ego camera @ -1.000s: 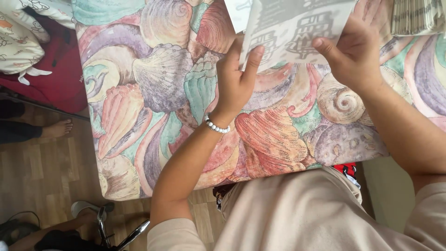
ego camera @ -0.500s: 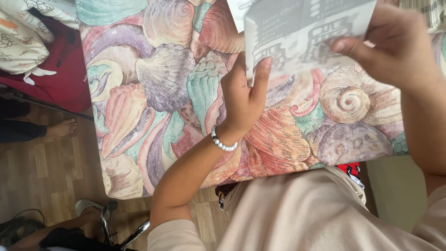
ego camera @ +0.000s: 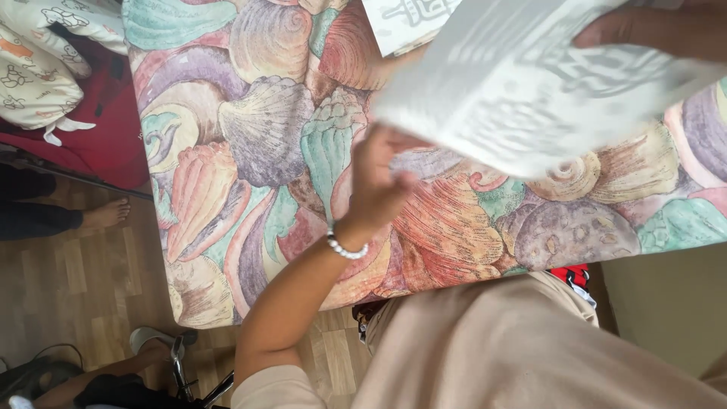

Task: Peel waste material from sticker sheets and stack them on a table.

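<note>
both hands [ego camera: 379, 182] under white cloth [ego camera: 530, 98]

A blurred white printed sheet [ego camera: 522, 91] with grey markings is held at an angle above the shell-patterned cover, and a second white printed sheet [ego camera: 405, 21] lies flat behind it
</note>
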